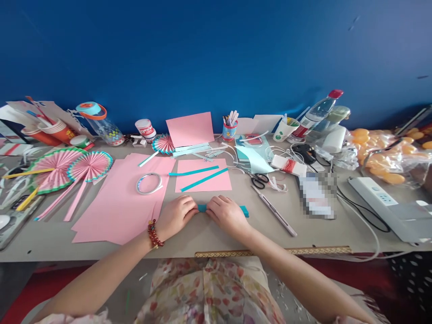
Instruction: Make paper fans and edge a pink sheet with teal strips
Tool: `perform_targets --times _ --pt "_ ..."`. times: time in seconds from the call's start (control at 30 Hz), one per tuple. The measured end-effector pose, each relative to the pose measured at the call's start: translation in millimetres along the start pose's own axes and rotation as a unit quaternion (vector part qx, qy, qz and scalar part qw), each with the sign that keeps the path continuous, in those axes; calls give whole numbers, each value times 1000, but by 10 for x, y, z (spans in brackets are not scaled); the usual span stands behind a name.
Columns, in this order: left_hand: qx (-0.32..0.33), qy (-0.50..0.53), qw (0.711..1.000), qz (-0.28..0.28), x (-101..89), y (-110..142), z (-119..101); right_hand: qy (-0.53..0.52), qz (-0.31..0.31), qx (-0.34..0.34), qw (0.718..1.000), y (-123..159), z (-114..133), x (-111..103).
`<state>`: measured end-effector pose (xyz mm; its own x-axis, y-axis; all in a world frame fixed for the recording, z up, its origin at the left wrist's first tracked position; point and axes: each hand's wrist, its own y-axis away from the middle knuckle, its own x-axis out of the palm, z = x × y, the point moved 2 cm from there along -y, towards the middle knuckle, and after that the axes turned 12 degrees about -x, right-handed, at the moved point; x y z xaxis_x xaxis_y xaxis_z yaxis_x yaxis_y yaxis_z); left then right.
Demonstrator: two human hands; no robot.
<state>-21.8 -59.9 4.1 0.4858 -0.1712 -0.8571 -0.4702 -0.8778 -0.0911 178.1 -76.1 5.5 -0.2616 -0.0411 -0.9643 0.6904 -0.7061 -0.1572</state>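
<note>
Teal strip (201, 208): middle hidden under the right hand (227, 216) — only parts show between the hands and beyond that one.
Left hand (176, 217): thumb and fingertips partly hidden, so the exact grip on the strip cannot be told.
Mosaicked object (317, 195): blurred into blocks — unidentifiable.
Pink sheets (124, 198): lower ones mostly covered by those above.
Bottle label (306, 123): print too small to read.
Orange balls (391, 177): some cut off at the right edge.
Sleeves (72, 317): cut off by the bottom edge.

No readable text or labels.
</note>
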Motion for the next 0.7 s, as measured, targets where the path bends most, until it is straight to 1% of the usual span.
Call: perform_targets --times 0.13,0.23,0.4,0.5,0.7 --pt "-30 21 999 5 -117 11 82 -33 35 16 999 -66 -49 -9" --pt "-60 28 998 6 -165 21 129 -32 57 34 997 -109 -53 -41" --pt "-77 44 996 12 -163 16 177 -15 79 65 995 -198 -8 -52" --pt "-87 49 995 25 -163 -6 234 -9 88 68 994 -230 -4 -52" --pt "-100 39 992 73 -184 -80 319 -18 104 77 991 -261 -13 -96"
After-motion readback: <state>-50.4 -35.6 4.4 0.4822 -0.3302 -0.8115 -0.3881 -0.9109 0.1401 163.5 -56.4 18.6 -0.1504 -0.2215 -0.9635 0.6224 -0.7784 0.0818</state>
